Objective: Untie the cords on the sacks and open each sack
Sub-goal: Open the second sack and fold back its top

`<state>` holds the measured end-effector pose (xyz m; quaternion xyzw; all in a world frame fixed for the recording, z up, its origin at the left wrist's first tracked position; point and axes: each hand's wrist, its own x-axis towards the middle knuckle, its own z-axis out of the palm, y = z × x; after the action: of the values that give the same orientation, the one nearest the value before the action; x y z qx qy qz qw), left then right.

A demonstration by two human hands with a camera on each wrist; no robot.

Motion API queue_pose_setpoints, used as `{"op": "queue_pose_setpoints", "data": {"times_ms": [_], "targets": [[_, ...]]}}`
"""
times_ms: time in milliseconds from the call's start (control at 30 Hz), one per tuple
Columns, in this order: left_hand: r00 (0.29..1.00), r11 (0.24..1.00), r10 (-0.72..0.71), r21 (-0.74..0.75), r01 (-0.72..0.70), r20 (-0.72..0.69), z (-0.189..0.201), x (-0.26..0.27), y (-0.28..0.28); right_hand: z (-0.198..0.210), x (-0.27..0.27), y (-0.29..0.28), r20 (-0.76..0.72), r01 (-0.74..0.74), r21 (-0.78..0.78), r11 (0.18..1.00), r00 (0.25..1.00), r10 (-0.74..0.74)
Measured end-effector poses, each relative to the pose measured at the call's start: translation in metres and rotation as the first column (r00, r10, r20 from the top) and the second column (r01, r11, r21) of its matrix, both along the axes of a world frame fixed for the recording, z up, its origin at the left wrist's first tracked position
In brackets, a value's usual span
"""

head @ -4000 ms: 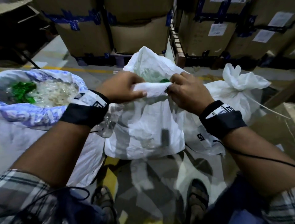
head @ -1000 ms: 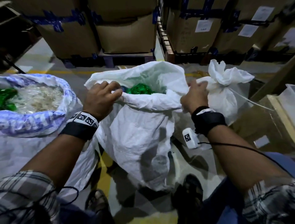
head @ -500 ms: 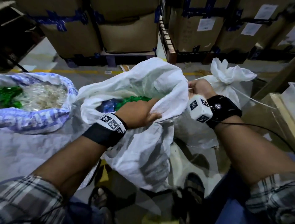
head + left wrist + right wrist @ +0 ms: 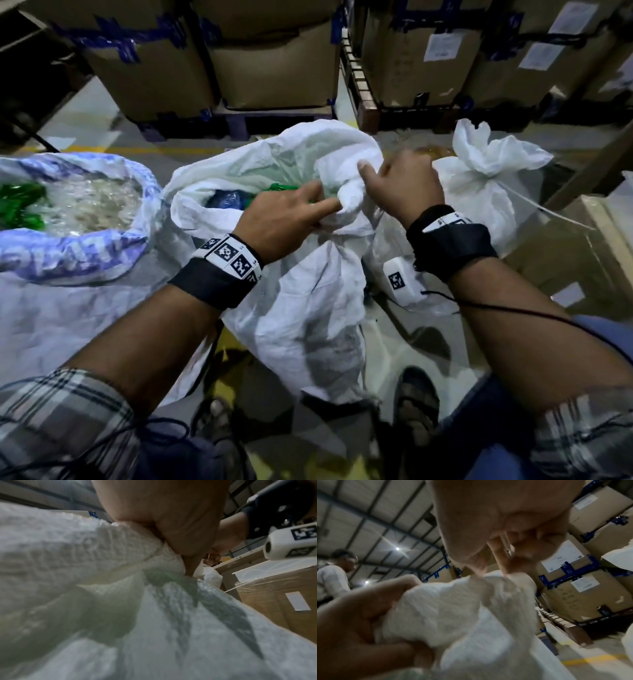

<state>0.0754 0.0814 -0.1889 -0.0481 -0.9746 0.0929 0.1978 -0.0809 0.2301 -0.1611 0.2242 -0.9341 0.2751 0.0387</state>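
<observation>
A white woven sack stands in the middle, its mouth open on green and blue plastic. My left hand grips the rolled rim of this sack at its right side, and my right hand pinches the same rim fold just beside it. In the right wrist view the white cloth bunches between both hands. Another white sack stands at the right, its neck still tied with a thin white cord. On the left a blue-printed sack stands open.
Large cardboard boxes on pallets line the back. A wrapped carton sits at the right. A yellow floor line runs behind the sacks. My sandalled feet are below the middle sack. Another person stands off to the side.
The middle sack went from bunched shut to open. My left hand moved from the left rim to the right side, meeting my right hand on the same rim fold.
</observation>
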Motion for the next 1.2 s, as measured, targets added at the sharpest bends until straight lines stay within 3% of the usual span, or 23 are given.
{"op": "queue_pose_setpoints", "data": {"times_ms": [67,167,200,267,333,367,433,500,567,633,700,767,867,900,933,967,1000,1067,1133,1200], "targets": [[0.998,0.999,-0.050,-0.020,0.049,-0.031,0.001,0.001,0.004,0.002,0.002,-0.001,0.243,-0.031,-0.017,0.999,0.969,0.034],[0.991,0.993,-0.119,-0.034,0.117,-0.059,0.001,0.004,0.011,-0.014,0.002,0.000,0.542,0.020,-0.174,0.984,0.837,0.079],[0.989,0.991,-0.131,-0.038,0.128,-0.071,0.001,0.005,0.013,-0.018,0.000,0.000,0.646,0.090,-0.265,0.960,0.755,0.108],[0.982,0.990,-0.139,-0.058,0.132,-0.127,0.006,0.007,0.009,-0.016,-0.007,0.003,0.805,0.263,-0.467,0.844,0.521,0.283],[0.956,0.987,-0.152,-0.095,0.131,-0.250,0.016,0.006,-0.005,-0.005,-0.014,0.005,0.816,0.505,-0.571,0.647,0.263,0.515],[0.933,0.984,-0.162,-0.122,0.129,-0.320,0.023,0.005,-0.015,0.000,-0.016,0.005,0.777,0.632,-0.564,0.531,0.189,0.601],[0.881,0.980,-0.173,-0.163,0.111,-0.441,0.032,0.003,-0.036,0.007,-0.014,0.003,0.674,0.745,-0.556,0.368,0.145,0.725],[0.858,0.980,-0.165,-0.182,0.085,-0.486,0.035,0.000,-0.046,0.009,-0.008,-0.005,0.628,0.754,-0.564,0.336,0.126,0.768],[0.900,0.979,-0.174,-0.165,0.116,-0.399,0.029,-0.001,-0.044,0.004,-0.004,-0.010,0.701,0.743,-0.555,0.374,0.175,0.691],[0.960,0.984,-0.175,-0.067,0.165,-0.217,0.019,0.001,-0.032,-0.005,-0.002,-0.010,0.789,0.687,-0.561,0.462,0.274,0.551],[0.994,0.994,-0.105,0.037,0.104,0.038,0.004,0.005,-0.020,-0.021,-0.006,-0.006,0.842,0.523,-0.505,0.686,0.472,0.261],[0.976,0.995,-0.024,0.102,0.002,0.217,-0.010,0.007,-0.010,-0.037,-0.014,-0.001,0.662,0.339,-0.306,0.889,0.748,-0.057],[0.940,0.955,-0.016,0.285,-0.087,0.341,-0.010,-0.002,-0.008,-0.040,-0.019,0.006,0.143,0.082,-0.124,0.989,0.988,-0.064],[0.926,0.948,-0.038,0.308,-0.086,0.375,-0.006,-0.005,-0.009,-0.041,-0.018,0.008,-0.089,0.009,-0.048,0.999,0.996,-0.013],[0.916,0.951,-0.062,0.303,-0.067,0.397,0.000,-0.007,-0.010,-0.041,-0.017,0.010,-0.286,-0.031,0.049,0.998,0.957,0.044],[0.906,0.961,-0.082,0.275,-0.040,0.416,0.005,-0.008,-0.013,-0.041,-0.016,0.012,-0.394,-0.069,0.130,0.989,0.912,0.115],[0.893,0.963,-0.087,0.266,-0.037,0.441,0.008,-0.007,-0.016,-0.041,-0.017,0.013,-0.393,-0.129,0.158,0.979,0.901,0.182],[0.859,0.962,-0.057,0.260,-0.090,0.508,0.013,-0.002,-0.019,-0.040,-0.019,0.014,-0.172,-0.193,0.050,0.980,0.965,0.198],[0.833,0.979,-0.003,0.173,-0.112,0.553,0.011,0.002,-0.019,-0.032,-0.022,0.013,0.172,-0.090,-0.130,0.987,0.979,0.112],[0.857,0.992,0.054,0.069,-0.104,0.512,0.010,0.005,-0.022,-0.024,-0.025,0.013,0.543,0.102,-0.348,0.932,0.832,0.112]]}}
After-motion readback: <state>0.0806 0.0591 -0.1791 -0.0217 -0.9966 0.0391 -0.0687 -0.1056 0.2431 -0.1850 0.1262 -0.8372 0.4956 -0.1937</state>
